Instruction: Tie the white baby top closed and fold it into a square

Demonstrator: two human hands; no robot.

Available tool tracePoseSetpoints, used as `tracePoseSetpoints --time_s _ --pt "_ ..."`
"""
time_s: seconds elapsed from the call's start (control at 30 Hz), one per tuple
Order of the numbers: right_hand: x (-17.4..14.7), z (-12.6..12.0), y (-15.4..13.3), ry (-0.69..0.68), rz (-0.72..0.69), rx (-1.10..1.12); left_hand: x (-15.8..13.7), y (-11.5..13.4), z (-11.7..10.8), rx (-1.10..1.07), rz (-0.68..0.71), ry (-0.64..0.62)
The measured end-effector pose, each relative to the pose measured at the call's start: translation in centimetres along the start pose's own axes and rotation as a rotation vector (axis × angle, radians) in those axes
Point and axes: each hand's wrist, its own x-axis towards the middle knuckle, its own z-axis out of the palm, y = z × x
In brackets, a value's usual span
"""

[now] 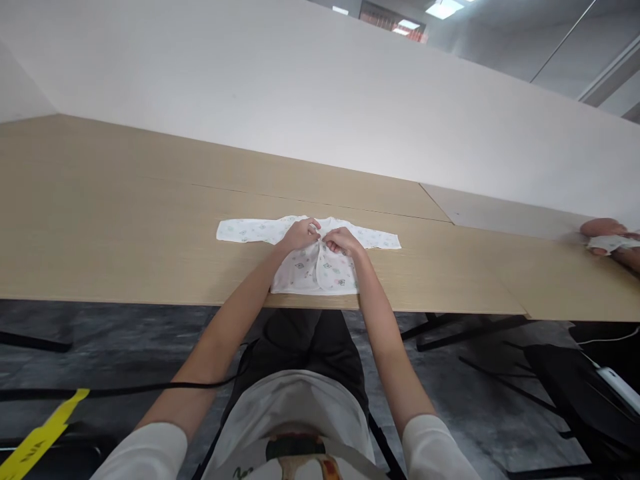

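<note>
A small white baby shirt (340, 273) with a light print lies spread on the table, front side up, its sleeves stretched out to left and right. My left hand (301, 235) rests on the upper front of it, fingers curled at the front opening. Just across the opening, my right hand (341, 240) pinches the fabric near the same spot. Both sets of fingertips nearly meet at the middle of the chest. Whatever small fastening may lie between them is hidden.
The wooden table (125, 233) runs along a white partition (300, 87). A doll (607, 233) in white cloth lies at the far right. Below stand a black chair (575, 387) and a black cable with a yellow tag (43, 437) at left.
</note>
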Motion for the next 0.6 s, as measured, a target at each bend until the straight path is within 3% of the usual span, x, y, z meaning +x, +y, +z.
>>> tracePoseSetpoints --time_s 0.23,0.37,0.53,0.6 --pt "-0.1 0.1 -0.1 0.03 0.014 -0.195 0.2 -0.4 -0.6 0.23 -0.007 -0.065" --pt "-0.6 -0.1 -0.4 0.065 -0.058 -0.325 -0.2 -0.5 -1.5 0.232 -0.002 -0.214" --pt "-1.7 -0.2 -1.3 -0.263 -0.036 -0.387 -1.3 -0.1 -1.4 0.163 0.053 -0.343" --pt "-2.0 -0.2 -1.5 -0.334 -0.008 -0.432 -1.5 0.1 -1.1 0.147 0.079 -0.356"
